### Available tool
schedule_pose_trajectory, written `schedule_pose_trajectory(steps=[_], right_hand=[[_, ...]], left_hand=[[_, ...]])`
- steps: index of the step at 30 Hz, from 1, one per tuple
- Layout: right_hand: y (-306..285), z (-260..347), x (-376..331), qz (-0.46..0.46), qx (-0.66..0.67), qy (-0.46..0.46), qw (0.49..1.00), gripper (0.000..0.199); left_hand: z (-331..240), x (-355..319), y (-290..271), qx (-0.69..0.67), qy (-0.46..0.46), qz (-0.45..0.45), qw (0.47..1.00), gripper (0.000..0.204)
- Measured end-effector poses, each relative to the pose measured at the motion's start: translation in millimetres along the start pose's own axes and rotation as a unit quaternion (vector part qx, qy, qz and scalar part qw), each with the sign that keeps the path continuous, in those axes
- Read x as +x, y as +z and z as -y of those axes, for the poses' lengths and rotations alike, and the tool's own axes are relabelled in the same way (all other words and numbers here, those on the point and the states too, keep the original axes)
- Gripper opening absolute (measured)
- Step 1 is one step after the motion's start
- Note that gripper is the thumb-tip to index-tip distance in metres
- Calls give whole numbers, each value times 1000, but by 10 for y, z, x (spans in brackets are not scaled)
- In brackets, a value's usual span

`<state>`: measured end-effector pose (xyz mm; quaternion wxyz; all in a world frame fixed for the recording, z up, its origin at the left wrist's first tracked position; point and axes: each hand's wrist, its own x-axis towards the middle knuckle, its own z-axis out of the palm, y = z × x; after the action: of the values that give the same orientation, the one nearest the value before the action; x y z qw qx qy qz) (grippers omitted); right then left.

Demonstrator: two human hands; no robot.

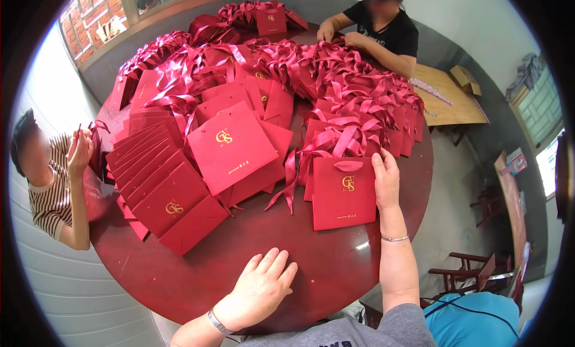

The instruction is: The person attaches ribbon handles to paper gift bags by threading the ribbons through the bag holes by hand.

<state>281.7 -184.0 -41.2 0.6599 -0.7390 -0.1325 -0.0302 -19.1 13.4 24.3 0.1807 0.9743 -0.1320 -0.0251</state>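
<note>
My left hand [262, 285] lies flat, palm down, on the bare front of the round dark red table [197, 269], holding nothing. My right hand [385, 180] rests on the right edge of a flat red paper gift bag [342, 193] with a gold emblem and ribbon handles; its fingers touch the bag's top corner. A larger red bag [230, 144] lies on top of a fanned stack of flat red bags [159, 179] to the left. Heaps of red bags with ribbon handles [335, 77] cover the far half of the table.
A person in a striped shirt [51, 191] sits at the left, holding something up. A person in black [383, 29] works at the far side. A wooden table [446, 95] stands at the right, wooden chairs [473, 272] at lower right, a window [96, 17] behind.
</note>
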Motion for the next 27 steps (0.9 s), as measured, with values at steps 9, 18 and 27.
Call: schedule_pose_trajectory(steps=[9,18,27], right_hand=[[-24,-22,24,4,-26,-15,1000,43],[11,50,-7,2,9,-2,1000,44],[-15,9,15,2,11,3,1000,42]], left_hand=[[-8,-4,5,1,-4,-1,1000,51],[-8,-8,6,3,-4,2,1000,50],[-9,20,-1,10,4,7,1000,50]])
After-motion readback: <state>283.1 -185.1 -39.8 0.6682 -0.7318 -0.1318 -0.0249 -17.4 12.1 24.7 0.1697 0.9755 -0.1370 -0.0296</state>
